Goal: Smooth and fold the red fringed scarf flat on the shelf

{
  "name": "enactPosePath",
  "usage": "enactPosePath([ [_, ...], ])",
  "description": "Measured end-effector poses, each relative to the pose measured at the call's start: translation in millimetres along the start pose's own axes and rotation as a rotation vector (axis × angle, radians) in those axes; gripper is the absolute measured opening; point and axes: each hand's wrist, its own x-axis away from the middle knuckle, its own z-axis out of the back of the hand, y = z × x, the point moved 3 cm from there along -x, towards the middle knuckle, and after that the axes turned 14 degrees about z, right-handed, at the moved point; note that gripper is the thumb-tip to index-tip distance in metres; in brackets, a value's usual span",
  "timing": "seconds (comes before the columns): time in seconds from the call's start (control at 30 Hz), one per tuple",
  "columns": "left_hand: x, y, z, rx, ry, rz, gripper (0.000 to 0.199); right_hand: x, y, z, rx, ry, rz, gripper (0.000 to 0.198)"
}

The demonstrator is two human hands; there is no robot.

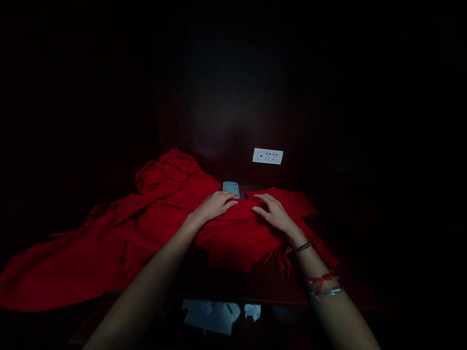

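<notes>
Red fringed cloth [239, 240] across dark worktop [233, 287], bunched on left, flatter in middle; left end runs to picture border. One piece or several: can't tell, folds too dark.

Left hand [215, 205] on the cloth's far edge, fingers extended, thumb apart, not closed. Right hand [274, 214] at the cloth's right part, fingers loosely bent, thumb spread away, also not closed. Contact under right fingertips hard to make out. Both forearms cut off at bottom.

Phone [230, 187] just beyond left hand, screen lit, lower part hidden; screen text too small. White wall socket [268, 156] behind, clear. Dark band and red bracelet [323, 279] plus a silvery bangle [330, 292] on right arm. Pale items [209, 316] below worktop edge, dim, unidentifiable. Sides lost in black.
</notes>
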Motion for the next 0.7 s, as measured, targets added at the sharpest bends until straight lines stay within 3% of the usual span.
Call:
enactPosePath([
  [0.03, 0.6, 3.6, -2.2, -0.001, -0.017, -0.015, 0.024, -2.0, -7.5, -5.9, -0.010, -0.005, 0.043, 0.034],
  [0.13, 1.8, 9.0, -4.7, 0.002, -0.056, -0.047, 0.023, -6.2, -17.8, -15.4, -0.023, -0.035, 0.053, 0.018],
  [0.37, 0.3, -4.1, 8.8, 0.015, 0.036, 0.019, 0.026, 3.2, 16.1, 20.7, 0.048, 0.106, -0.146, 0.017],
  [0.5, 2.7, 9.9, -1.8, -0.007, -0.044, -0.053, 0.024, -0.6, -2.9, 6.1, -0.056, 0.035, -0.012, 0.034],
  [0.57, 3.8, 15.7, -5.7, -0.008, -0.077, -0.089, 0.022, -3.7, -13.9, -5.9, -0.099, -0.057, 0.018, 0.027],
  [0.63, 3.6, 14.3, -3.7, 0.002, -0.064, -0.080, 0.022, -4.4, -14.1, -8.8, -0.122, -0.088, -0.010, 0.021],
  [0.7, 2.6, 6.3, 3.1, 0.010, -0.027, -0.046, 0.023, -1.8, -1.8, 0.4, -0.101, -0.005, -0.081, 0.021],
])
